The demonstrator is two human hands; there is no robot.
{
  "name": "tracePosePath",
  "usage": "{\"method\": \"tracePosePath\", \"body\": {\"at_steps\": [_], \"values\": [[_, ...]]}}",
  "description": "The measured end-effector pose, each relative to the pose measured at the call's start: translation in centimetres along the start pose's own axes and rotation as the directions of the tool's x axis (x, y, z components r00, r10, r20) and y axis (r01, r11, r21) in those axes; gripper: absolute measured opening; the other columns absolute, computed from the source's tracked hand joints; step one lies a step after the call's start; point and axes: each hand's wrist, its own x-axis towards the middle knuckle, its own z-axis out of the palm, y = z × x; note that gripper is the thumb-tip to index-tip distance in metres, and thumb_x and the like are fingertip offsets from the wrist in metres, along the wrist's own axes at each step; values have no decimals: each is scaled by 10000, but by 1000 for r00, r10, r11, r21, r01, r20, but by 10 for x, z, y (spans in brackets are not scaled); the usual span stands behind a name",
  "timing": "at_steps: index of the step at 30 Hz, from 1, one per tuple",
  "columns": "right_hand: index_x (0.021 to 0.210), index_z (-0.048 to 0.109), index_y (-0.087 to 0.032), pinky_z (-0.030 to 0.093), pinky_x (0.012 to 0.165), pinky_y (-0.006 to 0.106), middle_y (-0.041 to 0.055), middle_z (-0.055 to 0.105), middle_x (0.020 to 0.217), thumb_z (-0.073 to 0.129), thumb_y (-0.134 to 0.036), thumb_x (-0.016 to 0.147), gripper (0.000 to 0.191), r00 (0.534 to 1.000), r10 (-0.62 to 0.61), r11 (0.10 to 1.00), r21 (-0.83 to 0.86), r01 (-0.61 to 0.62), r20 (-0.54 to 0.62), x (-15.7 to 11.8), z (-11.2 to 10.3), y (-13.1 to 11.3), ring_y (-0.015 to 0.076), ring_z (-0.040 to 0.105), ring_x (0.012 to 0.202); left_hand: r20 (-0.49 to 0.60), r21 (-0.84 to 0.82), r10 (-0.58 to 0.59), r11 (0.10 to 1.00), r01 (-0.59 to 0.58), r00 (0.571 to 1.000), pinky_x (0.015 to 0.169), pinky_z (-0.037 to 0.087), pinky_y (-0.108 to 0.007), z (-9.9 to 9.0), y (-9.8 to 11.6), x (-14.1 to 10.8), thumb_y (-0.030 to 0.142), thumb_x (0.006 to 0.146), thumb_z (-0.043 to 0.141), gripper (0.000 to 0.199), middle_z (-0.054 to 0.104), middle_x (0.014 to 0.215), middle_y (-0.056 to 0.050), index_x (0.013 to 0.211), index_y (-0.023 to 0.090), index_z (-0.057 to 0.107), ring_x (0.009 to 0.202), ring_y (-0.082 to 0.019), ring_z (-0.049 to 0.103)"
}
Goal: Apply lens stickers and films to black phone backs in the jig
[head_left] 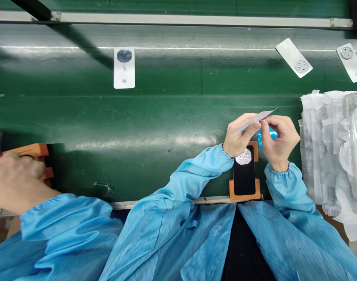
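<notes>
My left hand [238, 136] holds a thin pale sheet [256, 119] between thumb and fingers, tilted up and seen nearly edge-on. At the sheet's near right edge, the thumb and forefinger of my right hand [279, 140] are pinched together. A shiny blue rounded thing [269, 134] shows beneath the right fingers; I cannot tell whether the hand touches it. Below both hands lies a black phone-shaped panel [244, 179] with a silvery camera-ring area [244, 157] at its top. It rests in an orange holder [244, 196], partly hidden by my left hand.
On the green bench [155, 117] lie a white card with a dark round patch [124, 74] and two white cards with ring prints [292, 56] [350, 64]. Layered white sheets [316, 148] and a clear plastic tray [352, 187] sit right. A co-worker's hand [17, 175] covers an orange holder [39, 150] left.
</notes>
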Motion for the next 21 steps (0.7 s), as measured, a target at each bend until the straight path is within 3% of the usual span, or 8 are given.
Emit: {"method": "tracePosePath", "body": {"at_steps": [7, 14, 21], "values": [[921, 685, -281, 630, 792, 460, 109, 738, 960, 637, -341, 1021, 126, 991, 92, 996, -20, -91, 93, 2, -5, -3, 265, 711, 944, 4, 3, 44, 999, -44, 999, 1024, 563, -359, 1, 4, -1, 615, 1004, 586, 474, 758, 1215, -91, 1157, 222, 802, 1154, -248, 713], [894, 696, -243, 615, 821, 443, 68, 730, 934, 651, -331, 1000, 145, 995, 85, 994, 60, -88, 46, 1, -2, -1, 247, 721, 928, 3, 3, 41, 999, -41, 999, 1045, 556, -385, 3, 5, -2, 605, 1009, 581, 464, 755, 1236, -92, 1193, 237, 797, 1173, -258, 706], [895, 691, -233, 616, 798, 400, 62, 751, 938, 645, -275, 988, 112, 997, 69, 997, 30, -70, 29, 1, 0, 1, 224, 724, 922, 26, 49, 60, 997, -61, 998, 1056, 547, -386, 3, 9, -3, 643, 993, 574, 536, 730, 1267, -125, 1218, 208, 793, 1209, -276, 691]]}}
